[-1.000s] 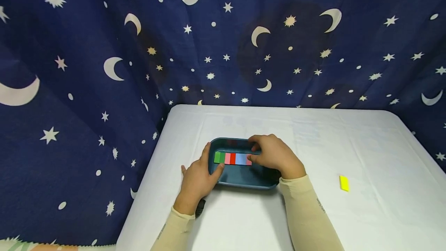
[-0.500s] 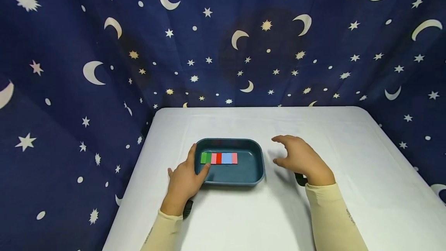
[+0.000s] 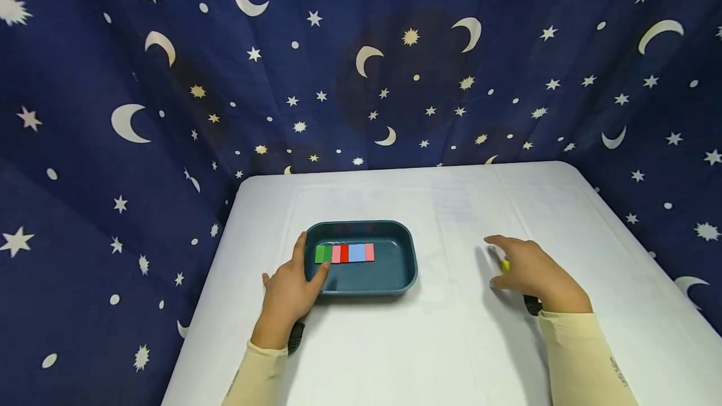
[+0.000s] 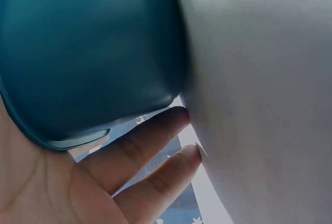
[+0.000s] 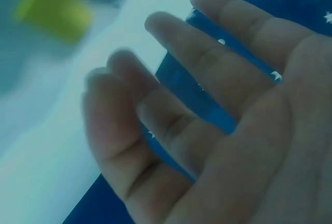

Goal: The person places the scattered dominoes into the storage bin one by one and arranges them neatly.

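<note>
My left hand (image 3: 287,296) rests against the left end of a dark teal tray (image 3: 395,284), its thumb reaching over the rim and its index finger along the far left corner. In the left wrist view, two outstretched fingers (image 4: 150,175) lie beside the tray's outer wall (image 4: 93,53). Inside the tray, a row of flat coloured blocks (image 3: 356,253) runs light green, dark green, pink, red, light blue and pink. To the right, my right hand (image 3: 536,274) hovers with spread, slightly bent fingers over a small yellow block (image 3: 505,265). The right wrist view shows that yellow block (image 5: 57,11) apart from the fingers.
A white cloth covers the table (image 3: 440,349) under both hands. Behind and to the left hangs a dark blue curtain (image 3: 316,67) with moons and stars. The tray's raised walls surround the blocks.
My right hand has left the pink block at the row's right end and moved right, out of the tray, to the yellow block. The left hand stays at the tray; the head view has shifted.
</note>
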Demonstrator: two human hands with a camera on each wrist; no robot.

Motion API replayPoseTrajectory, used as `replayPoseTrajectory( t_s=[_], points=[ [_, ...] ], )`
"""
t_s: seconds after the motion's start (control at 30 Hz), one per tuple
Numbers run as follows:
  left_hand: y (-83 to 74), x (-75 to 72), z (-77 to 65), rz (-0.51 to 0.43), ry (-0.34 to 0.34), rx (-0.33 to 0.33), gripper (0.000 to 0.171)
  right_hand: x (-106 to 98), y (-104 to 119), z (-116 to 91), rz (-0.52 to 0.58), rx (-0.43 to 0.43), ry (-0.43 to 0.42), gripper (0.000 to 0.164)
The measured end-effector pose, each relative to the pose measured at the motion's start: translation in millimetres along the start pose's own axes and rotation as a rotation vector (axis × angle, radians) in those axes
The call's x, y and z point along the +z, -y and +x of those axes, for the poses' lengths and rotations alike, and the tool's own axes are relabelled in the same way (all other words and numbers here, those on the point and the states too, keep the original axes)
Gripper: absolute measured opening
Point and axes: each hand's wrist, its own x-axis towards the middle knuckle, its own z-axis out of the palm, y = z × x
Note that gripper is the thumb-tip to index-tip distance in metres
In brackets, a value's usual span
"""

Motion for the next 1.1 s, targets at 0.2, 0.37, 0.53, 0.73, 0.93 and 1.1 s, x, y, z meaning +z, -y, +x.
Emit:
replayPoseTrajectory(
  t_s=[0.2,0.37,0.53,0.73,0.93,1.1],
  points=[
    [-1.0,-0.9,0.0,-0.004,0.007,0.0,0.088,0,-18,-11,-0.015,0.068,0.044,0.096],
    [1.1,1.2,-1.1,-0.003,0.007,-0.011,0.088,-2,-22,-12,0.012,0.121,0.1,0.096],
    [0.2,2.4,-1.6,-0.01,0.006,-0.01,0.088,0,-26,-15,0.013,0.141,0.115,0.093],
    [-1.3,2.3,-1.8,-0.001,0.006,-0.006,0.088,6,-33,-19,0.0,0.118,0.054,0.084],
    [-1.4,2.0,-1.1,-0.007,0.002,-0.008,0.089,9,-36,-19,0.006,0.129,0.043,0.079],
    [0.2,2.2,-0.2,0.0,0.003,-0.011,0.089,12,-38,-20,0.021,0.114,0.03,0.074]
  ],
)
